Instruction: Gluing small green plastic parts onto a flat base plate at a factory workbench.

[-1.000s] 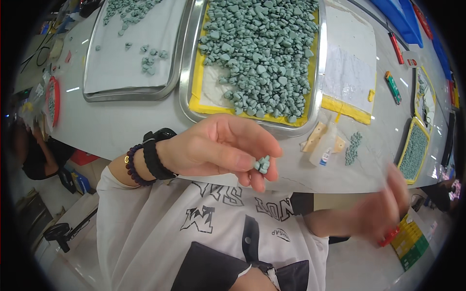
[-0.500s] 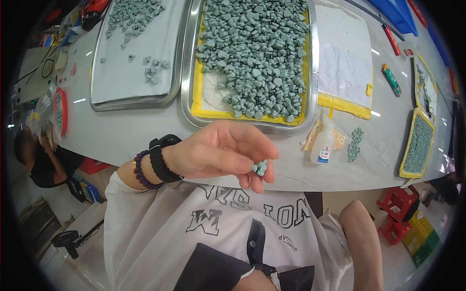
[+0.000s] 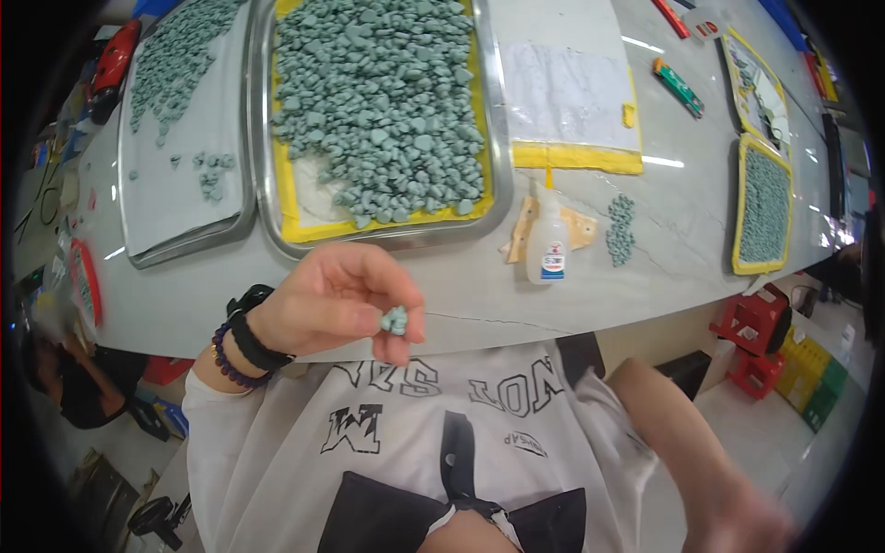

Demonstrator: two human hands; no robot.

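Left hand pinching a small green cluster, thumb against fingertips, near table's front edge. Right hand low right, blurred, finger state unreadable. Risk: fingertip-only grip; a slip could send it floorward. White table: stone-filled metal tray, bottle. Beyond: red stools, seated person left.

The left hand is raised in front of the chest, thumb and curled fingers pinching. The bare right forearm slants down and outward; the right hand, low at the right, is motion-blurred, its finger pose unclear.
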